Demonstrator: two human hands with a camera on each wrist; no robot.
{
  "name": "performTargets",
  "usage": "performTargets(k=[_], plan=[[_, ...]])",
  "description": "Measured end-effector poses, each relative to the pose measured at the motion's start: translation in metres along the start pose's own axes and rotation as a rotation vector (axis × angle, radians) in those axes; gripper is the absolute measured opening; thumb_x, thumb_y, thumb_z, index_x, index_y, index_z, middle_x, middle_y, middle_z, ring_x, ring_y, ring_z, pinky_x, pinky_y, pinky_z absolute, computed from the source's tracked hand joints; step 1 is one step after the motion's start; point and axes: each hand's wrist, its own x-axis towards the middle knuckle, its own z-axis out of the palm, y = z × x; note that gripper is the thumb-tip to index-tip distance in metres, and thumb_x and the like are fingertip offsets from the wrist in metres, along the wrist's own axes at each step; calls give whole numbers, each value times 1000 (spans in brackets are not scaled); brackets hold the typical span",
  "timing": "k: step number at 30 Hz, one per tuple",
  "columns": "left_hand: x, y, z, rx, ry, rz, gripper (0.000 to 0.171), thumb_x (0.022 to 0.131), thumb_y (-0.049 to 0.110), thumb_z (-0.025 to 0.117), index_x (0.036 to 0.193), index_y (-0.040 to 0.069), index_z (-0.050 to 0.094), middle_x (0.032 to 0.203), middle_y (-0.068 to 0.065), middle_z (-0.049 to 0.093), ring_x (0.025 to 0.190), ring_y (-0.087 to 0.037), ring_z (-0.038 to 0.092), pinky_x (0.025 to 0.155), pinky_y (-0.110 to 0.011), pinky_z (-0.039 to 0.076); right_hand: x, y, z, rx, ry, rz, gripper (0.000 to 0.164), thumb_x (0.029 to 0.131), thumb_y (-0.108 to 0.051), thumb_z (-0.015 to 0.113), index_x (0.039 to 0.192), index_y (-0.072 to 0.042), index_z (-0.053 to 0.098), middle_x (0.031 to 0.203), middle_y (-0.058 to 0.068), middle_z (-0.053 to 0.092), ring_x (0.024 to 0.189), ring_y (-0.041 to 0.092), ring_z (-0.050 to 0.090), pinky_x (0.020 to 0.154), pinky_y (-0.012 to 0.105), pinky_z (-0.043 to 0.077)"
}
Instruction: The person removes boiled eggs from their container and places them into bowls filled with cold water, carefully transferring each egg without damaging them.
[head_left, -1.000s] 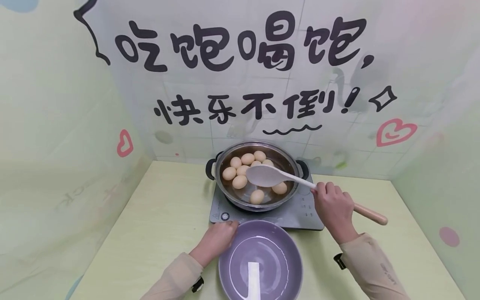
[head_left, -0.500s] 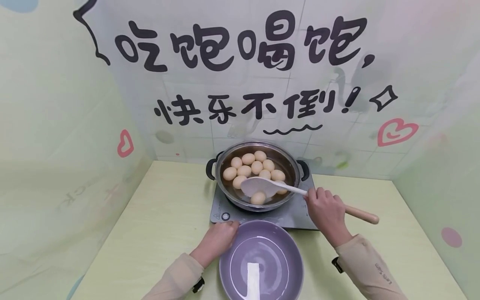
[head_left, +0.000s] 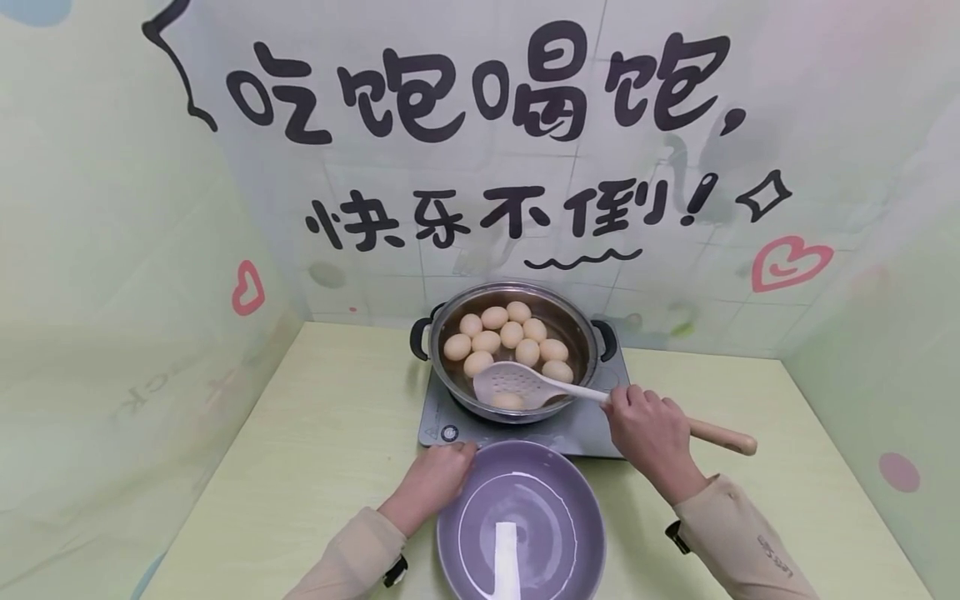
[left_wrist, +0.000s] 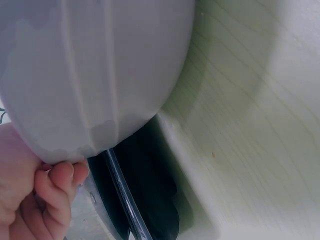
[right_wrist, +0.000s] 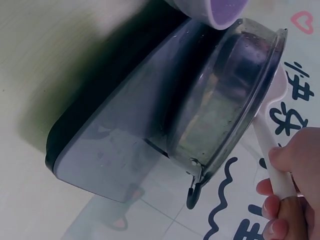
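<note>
My right hand [head_left: 651, 432] grips a white slotted spoon [head_left: 517, 377] by its shaft, with the wooden end [head_left: 723, 436] sticking out behind. The spoon's perforated head is tilted inside the front of a steel pot [head_left: 558, 298]. One egg [head_left: 507, 401] lies at the head's front edge, partly covered by it. Several brown eggs [head_left: 486, 342] sit in liquid farther back. My left hand [head_left: 433, 477] holds the upper left rim of a purple bowl [head_left: 468, 533]. The left wrist view shows its curled fingers [left_wrist: 62, 182] at the rim of the bowl's pale outside [left_wrist: 100, 75].
Under the pot stands a grey induction cooker [head_left: 592, 437] on a pale green table [head_left: 315, 467]. Black side handles [head_left: 421, 337] jut from the pot. A printed wall sheet [head_left: 360, 275] rises right behind it, and side sheets flank the table.
The spoon head has come down from over the eggs to the pot's front, by the near egg. My right hand has shifted left and slightly down. The left hand and bowl have stayed put.
</note>
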Motion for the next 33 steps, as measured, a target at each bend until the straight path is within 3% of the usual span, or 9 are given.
performTargets(k=[6,17,33], plan=[[0,0,0,-2,-6,-6,11,79,12,65,80,4,57,68,-7,61,54,-20,57,46,-27,46,1,-2,-3,39,-90,12,28,79,-24,49,65,0,46,49,6,39,34,21,34,30,31,22],[1,0,0,-11,-7,0,11,80,11,65,82,3,58,68,-7,61,54,-20,58,47,-27,46,10,-2,-10,50,-231,14,33,73,-22,67,58,-5,42,45,2,34,30,19,32,28,35,25],[1,-2,4,-15,10,9,9,80,11,64,81,5,58,67,-5,61,53,-17,57,45,-24,44,28,-1,-19,133,-589,132,38,83,-28,60,55,-12,39,42,1,34,34,21,38,31,38,30]])
